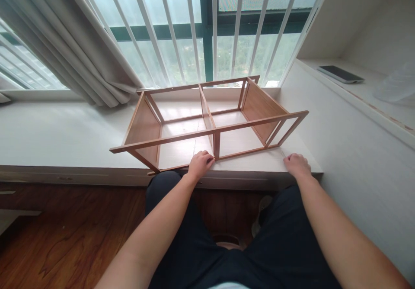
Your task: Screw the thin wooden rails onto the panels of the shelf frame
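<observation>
A brown wooden shelf frame [181, 138] lies on its side on the white window ledge, with panels at both ends and one across the middle. My left hand [201, 164] is closed in a pinch at the lower rail, right beside the foot of the middle panel. Whatever is between those fingertips is too small to make out. To the right, my right hand [297, 165] is closed above the ledge's front edge, apart from the frame. A thin, faint thing seems to stick out by its fingertips, but its kind is unclear.
The white window ledge [65, 129] runs beneath a barred window [207, 33]. A grey curtain [81, 42] hangs at left, reaching the ledge. At right, a phone-like dark slab [340, 74] and a translucent plastic item [397, 85] rest on a raised shelf. Wooden flooring [81, 237] lies below.
</observation>
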A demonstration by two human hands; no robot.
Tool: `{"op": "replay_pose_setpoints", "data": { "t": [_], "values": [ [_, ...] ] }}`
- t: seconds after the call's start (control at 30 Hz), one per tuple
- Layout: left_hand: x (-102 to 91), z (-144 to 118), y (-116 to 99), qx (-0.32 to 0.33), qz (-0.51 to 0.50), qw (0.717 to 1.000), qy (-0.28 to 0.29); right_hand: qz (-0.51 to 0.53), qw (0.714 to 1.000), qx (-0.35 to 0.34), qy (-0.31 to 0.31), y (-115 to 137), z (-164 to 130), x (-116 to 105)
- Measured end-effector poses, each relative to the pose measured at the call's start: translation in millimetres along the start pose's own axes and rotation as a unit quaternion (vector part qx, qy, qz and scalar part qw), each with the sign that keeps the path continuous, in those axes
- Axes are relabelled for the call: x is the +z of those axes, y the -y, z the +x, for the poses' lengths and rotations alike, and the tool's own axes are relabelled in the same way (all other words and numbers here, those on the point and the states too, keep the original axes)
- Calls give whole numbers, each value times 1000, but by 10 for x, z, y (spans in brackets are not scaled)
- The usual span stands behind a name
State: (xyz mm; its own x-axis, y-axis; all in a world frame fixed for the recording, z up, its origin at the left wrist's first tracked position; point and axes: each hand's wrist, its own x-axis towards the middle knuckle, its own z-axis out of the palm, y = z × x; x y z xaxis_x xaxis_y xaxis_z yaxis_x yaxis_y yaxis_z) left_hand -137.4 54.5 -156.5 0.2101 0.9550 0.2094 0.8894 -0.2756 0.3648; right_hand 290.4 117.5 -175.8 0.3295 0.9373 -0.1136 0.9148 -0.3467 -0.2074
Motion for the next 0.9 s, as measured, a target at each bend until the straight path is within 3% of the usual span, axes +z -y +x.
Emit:
{"op": "replay_pose_setpoints", "data": {
  "t": [0.43, 0.73, 0.9],
  "values": [
    [42, -16, -141, 53, -5, 999, 9, 109, 990, 54, -65, -267, -33, -29],
    [59, -61, -192, 76, -5, 997, 21, 190, 974, 62, -104, -438, -233, -73],
    [39, -98, -216, 84, -2, 996, 28, 309, 940, 49, -139, -396, -470, -74]
  ]
}}
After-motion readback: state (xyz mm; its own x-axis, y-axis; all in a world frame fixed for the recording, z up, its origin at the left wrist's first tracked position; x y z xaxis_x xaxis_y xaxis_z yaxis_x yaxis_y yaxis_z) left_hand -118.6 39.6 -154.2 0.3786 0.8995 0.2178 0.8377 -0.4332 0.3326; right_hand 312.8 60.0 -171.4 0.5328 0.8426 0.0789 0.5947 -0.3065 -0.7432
